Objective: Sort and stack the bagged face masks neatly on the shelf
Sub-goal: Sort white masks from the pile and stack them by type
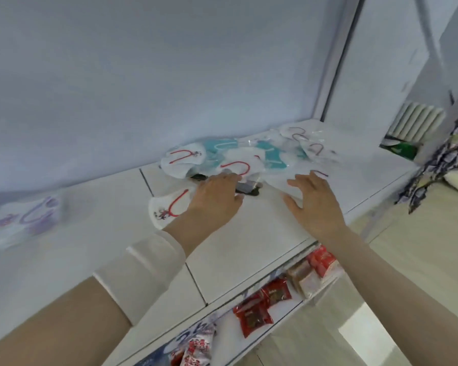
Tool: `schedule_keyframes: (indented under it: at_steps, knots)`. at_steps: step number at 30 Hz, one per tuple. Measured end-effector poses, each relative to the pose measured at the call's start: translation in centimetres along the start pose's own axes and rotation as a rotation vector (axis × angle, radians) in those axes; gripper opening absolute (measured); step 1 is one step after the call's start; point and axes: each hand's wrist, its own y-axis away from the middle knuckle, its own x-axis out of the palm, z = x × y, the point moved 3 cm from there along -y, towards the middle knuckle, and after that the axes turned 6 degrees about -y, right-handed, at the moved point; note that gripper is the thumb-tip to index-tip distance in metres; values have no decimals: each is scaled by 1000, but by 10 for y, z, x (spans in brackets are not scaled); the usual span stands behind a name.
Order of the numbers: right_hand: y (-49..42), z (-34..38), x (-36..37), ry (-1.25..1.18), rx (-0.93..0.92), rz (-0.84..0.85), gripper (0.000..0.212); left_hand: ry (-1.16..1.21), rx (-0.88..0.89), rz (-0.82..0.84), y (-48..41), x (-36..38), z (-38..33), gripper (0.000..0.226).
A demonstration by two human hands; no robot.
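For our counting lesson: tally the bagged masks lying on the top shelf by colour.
Red-looped masks: 6
Teal masks: 2
Purple-looped mask: 1
Total: 9, though overlaps may hide more.

Pale room behind a white shelf (249,247)
A plain bluish-white wall (143,75) ends at a dark vertical frame (341,62) on the right; beyond it are a white ribbed radiator (418,120) and a dark patterned cloth (439,159), above a light beige floor (421,247), in soft even light.

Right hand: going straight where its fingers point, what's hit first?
Probably the pile of bagged masks directly ahead of the right hand; it may already touch one bag, depth unclear.
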Motion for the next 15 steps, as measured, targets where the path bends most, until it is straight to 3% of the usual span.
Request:
schedule_keyframes:
  at_steps: [5,10,12,15]
  knots:
    - [-11,-96,-30,-118,154,60,57,-7,42,61,-50,26,-69,62]
    - [-58,-133,-29,-257,160,100,60,-131,-189,123,-103,42,-35,95]
    - [-84,-138,-22,-275,112,115,61,-139,-178,205,-106,54,-27,86]
    - [-120,-151,-20,-291,95,98,59,66,-143,189,-97,52,-27,58]
